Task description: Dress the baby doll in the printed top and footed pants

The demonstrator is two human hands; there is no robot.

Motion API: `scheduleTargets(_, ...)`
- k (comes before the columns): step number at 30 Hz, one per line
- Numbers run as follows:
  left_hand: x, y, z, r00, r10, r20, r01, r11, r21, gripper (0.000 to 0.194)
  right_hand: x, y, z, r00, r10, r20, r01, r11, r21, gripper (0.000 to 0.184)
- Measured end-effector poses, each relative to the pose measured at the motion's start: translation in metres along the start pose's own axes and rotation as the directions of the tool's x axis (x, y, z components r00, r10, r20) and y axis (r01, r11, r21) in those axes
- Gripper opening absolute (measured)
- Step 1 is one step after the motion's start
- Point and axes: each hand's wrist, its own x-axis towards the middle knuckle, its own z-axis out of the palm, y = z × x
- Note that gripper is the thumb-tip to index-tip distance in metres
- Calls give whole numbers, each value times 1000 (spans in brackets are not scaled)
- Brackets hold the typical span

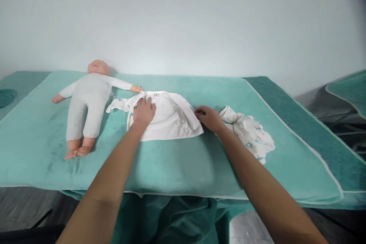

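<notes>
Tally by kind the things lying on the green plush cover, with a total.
Baby doll in a white cloth suit: 1
White cloth garments with coloured print, a spread-out garment and a crumpled garment: 2
Total: 3

We're seeing plush, velvety matt cloth on the green cover [185, 167] and thin, smooth-looking fabric on the white shirt [171, 122]. The doll [90, 93] mixes a matt cloth body with a smooth plastic-looking head [98, 67], wall's [183, 30] matt too.
</notes>
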Motion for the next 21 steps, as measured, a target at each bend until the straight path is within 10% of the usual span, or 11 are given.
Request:
scheduleTargets(4, 1, 1, 2, 1000, -5, -5, 5, 1000, -1, 50, 37, 12, -23, 990, 94, -106, -95, 995, -1, 16)
scheduleTargets(10, 0, 2, 2, 1000, 1, -26, -1, 1000, 16, 47, 57, 7, -21, 917, -149, -371, 25, 948, -317, 33)
scheduleTargets(16, -3, 5, -5, 996, 65, -61, -61, 996, 62, 43, 39, -8, 29, 953, -165, -254, 94, 958, -270, 32)
scheduleTargets(21, -4, 6, -6, 997, 61, -57, -58, 997, 48, 43, 37, -4, 27, 958, -153, -244, 112, 979, -172, 35)
